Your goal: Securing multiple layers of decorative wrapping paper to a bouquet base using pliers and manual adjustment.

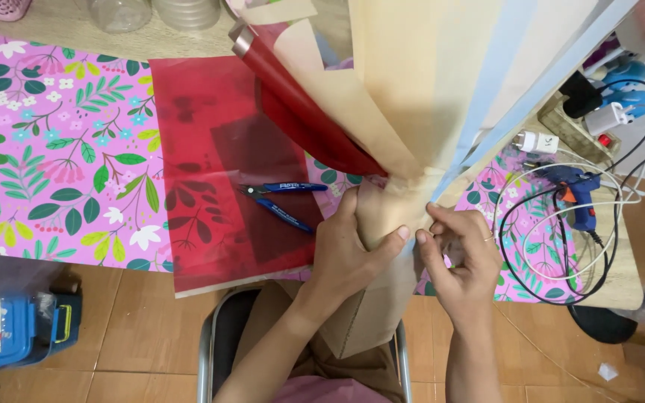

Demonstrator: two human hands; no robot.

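At the centre of the frame the left hand is clamped around the gathered neck of a tan paper wrap that fans toward the top. The right hand pinches the wrap's edge just beside it. Blue-handled cutters lie on a red sheet left of centre.

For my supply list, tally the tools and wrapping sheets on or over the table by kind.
Blue-handled cutters: 1
Blue glue gun: 1
Red sheets: 2, one flat, one in the bundle
Tan paper bundle, gripped by left hand and right hand: 1
Total: 5
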